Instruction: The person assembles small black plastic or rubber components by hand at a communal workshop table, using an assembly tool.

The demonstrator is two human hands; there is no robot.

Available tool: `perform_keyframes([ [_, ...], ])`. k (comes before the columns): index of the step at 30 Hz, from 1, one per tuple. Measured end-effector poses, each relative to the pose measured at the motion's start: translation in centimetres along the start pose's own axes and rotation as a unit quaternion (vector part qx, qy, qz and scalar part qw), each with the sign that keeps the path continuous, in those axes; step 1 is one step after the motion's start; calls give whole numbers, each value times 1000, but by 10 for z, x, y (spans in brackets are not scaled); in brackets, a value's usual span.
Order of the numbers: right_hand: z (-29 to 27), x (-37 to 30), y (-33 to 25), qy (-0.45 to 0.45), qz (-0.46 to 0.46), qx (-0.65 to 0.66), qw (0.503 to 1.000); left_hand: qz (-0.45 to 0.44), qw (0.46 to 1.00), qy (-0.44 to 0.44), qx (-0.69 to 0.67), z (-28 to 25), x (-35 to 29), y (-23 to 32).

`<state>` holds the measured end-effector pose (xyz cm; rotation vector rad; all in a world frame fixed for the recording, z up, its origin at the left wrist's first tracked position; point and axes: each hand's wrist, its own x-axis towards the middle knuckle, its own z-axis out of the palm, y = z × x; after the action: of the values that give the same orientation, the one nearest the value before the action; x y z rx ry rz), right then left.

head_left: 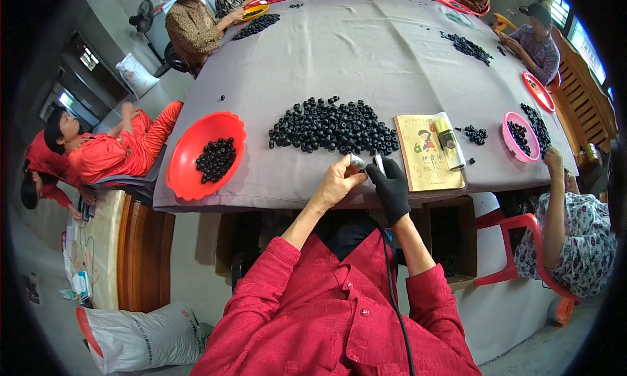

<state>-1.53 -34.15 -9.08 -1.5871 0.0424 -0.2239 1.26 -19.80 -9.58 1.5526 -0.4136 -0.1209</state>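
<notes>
My left hand (341, 180) is bare and pinched closed at the table's near edge. A grey wrapping (357, 162) shows at its fingertips, and whatever they hold is hidden. Close beside it, my right hand (390, 192) wears a black glove and is closed around a slim white tool (379, 162) that points up and away. Just beyond both hands lies a wide heap of small round black pieces (333, 126), some with a hole in them. To the left, a red scalloped bowl (181, 155) holds more of these pieces.
A yellow booklet (418, 155) with a clear roll (450, 143) on it lies right of my hands. Further right stands a pink basket (534, 141) of black pieces. Other people sit around the grey-covered table (294, 56). A dark cable (395, 284) hangs along my front.
</notes>
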Motion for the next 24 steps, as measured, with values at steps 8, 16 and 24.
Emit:
perform_keyframes([
  [8, 3, -2, -3, -10, -10, -25, 1000, -98, 981, -37, -164, -8, -3, 9],
  [16, 2, -3, -4, -5, -31, -36, 999, -84, 973, -41, -212, -4, -2, 6],
  [24, 1, -5, -4, -18, -24, 3, 1000, -96, 961, -38, -256, -7, -1, 9],
])
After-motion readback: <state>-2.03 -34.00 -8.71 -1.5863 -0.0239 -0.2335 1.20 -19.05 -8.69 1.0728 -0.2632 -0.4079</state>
